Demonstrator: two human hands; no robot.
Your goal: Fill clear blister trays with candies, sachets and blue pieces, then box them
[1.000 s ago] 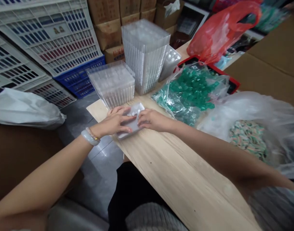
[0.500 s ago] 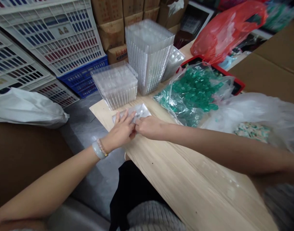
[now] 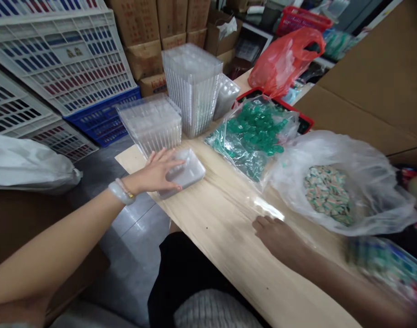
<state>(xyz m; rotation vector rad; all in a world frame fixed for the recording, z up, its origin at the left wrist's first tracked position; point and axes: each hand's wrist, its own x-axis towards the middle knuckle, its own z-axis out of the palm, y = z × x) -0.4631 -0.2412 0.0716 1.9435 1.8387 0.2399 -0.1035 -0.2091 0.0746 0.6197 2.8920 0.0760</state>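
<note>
My left hand (image 3: 159, 172) lies with spread fingers over the near-left side of a small clear plastic tray (image 3: 194, 169) at the table corner. The tray's inside looks clear, but my fingers cover part of it. Farther right, my right hand (image 3: 272, 234) is low over the wooden table (image 3: 208, 207) with its fingers curled. Just beyond those fingertips is a bright shiny patch (image 3: 267, 208), perhaps clear plastic or glare. Whatever the right fingers hold, if anything, is hidden. Behind the tray stand a short stack (image 3: 154, 120) and a tall stack (image 3: 195, 86) of clear plastic trays.
A bag of green pieces (image 3: 259, 130) lies mid-table, partly over a red-rimmed tray (image 3: 302, 119). Beside it is an open bag of small striped pieces (image 3: 328, 193). A red plastic bag (image 3: 280, 59), crates (image 3: 68, 59) and cardboard boxes (image 3: 140, 32) stand around.
My right hand has left the clear tray and moved right across the table. My left hand stays at the tray. The view has shifted rightward, showing more of the bag of striped pieces.
</note>
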